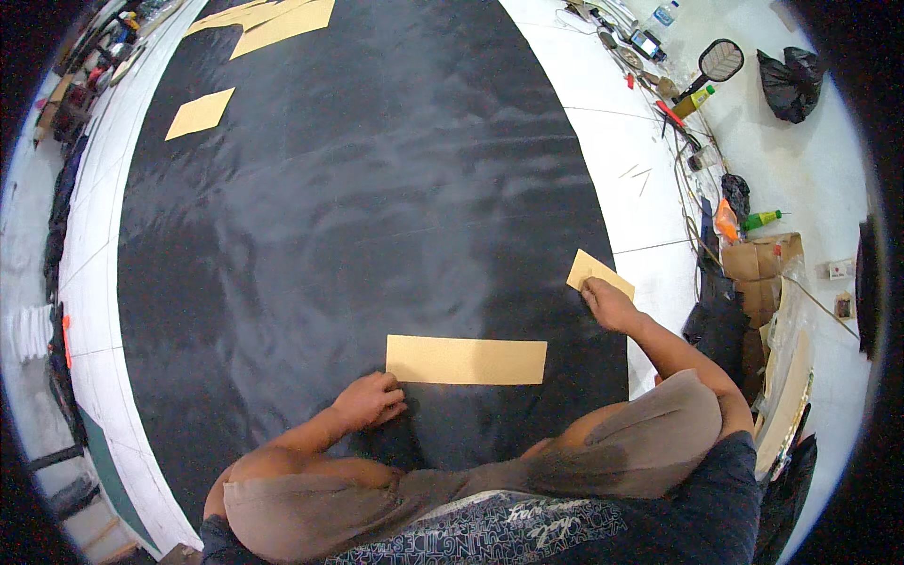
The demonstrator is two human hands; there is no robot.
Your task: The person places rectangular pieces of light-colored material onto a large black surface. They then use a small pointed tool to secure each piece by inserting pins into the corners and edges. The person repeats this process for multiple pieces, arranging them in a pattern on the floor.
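Head view: I see the right hand (pixel 607 306) holding a small tan card (pixel 605 269) in a narrow pinch at the right edge of a black sheet (pixel 377 207). The left hand (pixel 370 401), fingers curled, sits at the lower-left corner of a long tan card (pixel 466 361) lying on the sheet near the person; whether it grips that corner, I cannot tell.

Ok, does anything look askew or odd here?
The small tan piece at the right hand appears slanted and reaches past the edge of the black sheet, while the long tan strip lies nearly straight.
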